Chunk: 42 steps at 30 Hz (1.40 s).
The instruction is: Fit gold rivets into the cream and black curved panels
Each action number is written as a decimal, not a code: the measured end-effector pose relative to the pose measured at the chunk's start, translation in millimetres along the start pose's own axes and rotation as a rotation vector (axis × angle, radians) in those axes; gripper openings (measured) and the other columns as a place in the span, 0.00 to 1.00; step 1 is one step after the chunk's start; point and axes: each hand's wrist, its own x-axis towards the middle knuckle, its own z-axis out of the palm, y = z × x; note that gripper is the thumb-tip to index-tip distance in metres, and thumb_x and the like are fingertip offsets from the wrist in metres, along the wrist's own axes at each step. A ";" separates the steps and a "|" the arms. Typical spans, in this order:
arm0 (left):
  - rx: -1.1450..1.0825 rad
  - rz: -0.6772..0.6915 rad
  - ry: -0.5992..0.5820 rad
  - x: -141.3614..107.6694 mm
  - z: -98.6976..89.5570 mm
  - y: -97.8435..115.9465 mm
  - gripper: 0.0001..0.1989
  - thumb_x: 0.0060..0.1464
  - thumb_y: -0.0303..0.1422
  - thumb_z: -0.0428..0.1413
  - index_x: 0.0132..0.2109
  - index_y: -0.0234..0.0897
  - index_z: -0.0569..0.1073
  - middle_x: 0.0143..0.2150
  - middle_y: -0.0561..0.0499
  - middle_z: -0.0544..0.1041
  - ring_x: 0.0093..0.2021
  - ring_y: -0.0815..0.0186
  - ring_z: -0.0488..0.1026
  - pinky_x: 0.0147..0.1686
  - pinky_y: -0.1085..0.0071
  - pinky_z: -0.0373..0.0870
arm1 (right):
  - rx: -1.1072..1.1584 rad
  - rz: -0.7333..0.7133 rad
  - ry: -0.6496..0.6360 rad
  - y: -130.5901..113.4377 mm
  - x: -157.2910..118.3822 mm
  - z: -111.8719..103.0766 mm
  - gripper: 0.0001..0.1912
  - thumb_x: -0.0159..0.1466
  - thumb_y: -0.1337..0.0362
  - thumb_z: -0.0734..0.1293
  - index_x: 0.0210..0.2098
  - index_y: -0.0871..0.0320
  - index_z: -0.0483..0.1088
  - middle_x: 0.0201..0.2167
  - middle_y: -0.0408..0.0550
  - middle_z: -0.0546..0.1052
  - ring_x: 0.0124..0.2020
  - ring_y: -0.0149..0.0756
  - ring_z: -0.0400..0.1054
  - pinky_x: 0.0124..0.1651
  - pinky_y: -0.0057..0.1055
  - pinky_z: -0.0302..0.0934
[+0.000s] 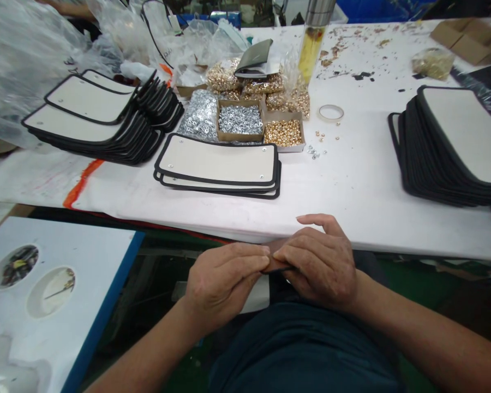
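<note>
Both hands are close together in front of my body, just below the table's front edge. My left hand [225,278] has its fingers pressed together on the left part of a brown panel with a dark edge [277,264]. On the panel's right part, my right hand [321,262] grips with bent fingers, one finger raised and apart from the rest. Much of the panel is hidden by the hands. Beyond them on the table lies a small pile of cream panels with black borders [219,161], with small metal rings near the top panel's corners.
Black-edged panels are stacked at left [85,123] and right [458,142]. Behind the middle pile are a box of silver eyelets [240,119], a box of gold eyelets [283,134], a tape roll [331,112] and a bottle [311,49]. A white machine table [85,262] stands lower left.
</note>
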 end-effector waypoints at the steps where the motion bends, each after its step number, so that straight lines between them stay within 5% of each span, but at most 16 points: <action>1: 0.012 0.013 -0.006 -2.5 0.3 0.3 0.13 0.60 0.18 0.62 0.49 0.36 0.79 0.48 0.43 0.87 0.48 0.64 0.85 0.48 0.70 0.84 | -0.003 -0.011 0.001 0.3 -0.9 -0.3 0.03 0.68 0.69 0.67 0.41 0.57 0.71 0.30 0.42 0.81 0.29 0.32 0.75 0.59 0.46 0.64; 7: 0.079 0.078 0.008 -16.6 5.3 -6.3 0.15 0.59 0.19 0.63 0.50 0.38 0.79 0.49 0.43 0.86 0.49 0.59 0.85 0.46 0.63 0.85 | -0.004 -0.058 -0.018 5.7 -6.2 -2.3 0.06 0.66 0.71 0.67 0.42 0.55 0.72 0.30 0.42 0.82 0.32 0.33 0.77 0.59 0.45 0.65; 18: 0.208 0.161 -0.051 -13.6 -1.3 -0.9 0.09 0.58 0.20 0.63 0.43 0.38 0.80 0.35 0.49 0.80 0.38 0.63 0.80 0.38 0.68 0.82 | 0.017 -0.106 -0.067 9.9 -13.3 -5.5 0.05 0.71 0.66 0.66 0.45 0.55 0.74 0.34 0.42 0.84 0.35 0.33 0.79 0.58 0.45 0.66; 28: 0.088 0.038 -0.095 -10.8 -1.7 -5.0 0.10 0.61 0.22 0.61 0.48 0.38 0.79 0.41 0.47 0.82 0.42 0.63 0.79 0.42 0.66 0.80 | 0.043 -0.124 -0.098 10.8 -14.6 -6.5 0.05 0.71 0.63 0.68 0.45 0.53 0.75 0.36 0.42 0.84 0.39 0.36 0.79 0.59 0.48 0.65; 34: 0.052 -0.110 -0.128 -6.6 -0.4 -3.7 0.13 0.64 0.23 0.59 0.54 0.39 0.78 0.42 0.47 0.81 0.42 0.64 0.79 0.44 0.67 0.79 | 0.014 -0.051 0.034 11.7 -12.4 -2.9 0.08 0.67 0.67 0.71 0.45 0.50 0.74 0.38 0.42 0.82 0.38 0.35 0.76 0.57 0.47 0.67; 42: -0.157 -0.315 -0.096 2.5 -4.6 -2.4 0.09 0.64 0.24 0.60 0.49 0.39 0.82 0.42 0.48 0.82 0.42 0.64 0.79 0.44 0.67 0.76 | -0.108 -0.013 0.226 4.4 -5.2 2.9 0.12 0.65 0.69 0.74 0.41 0.42 0.75 0.44 0.41 0.79 0.44 0.38 0.75 0.55 0.47 0.70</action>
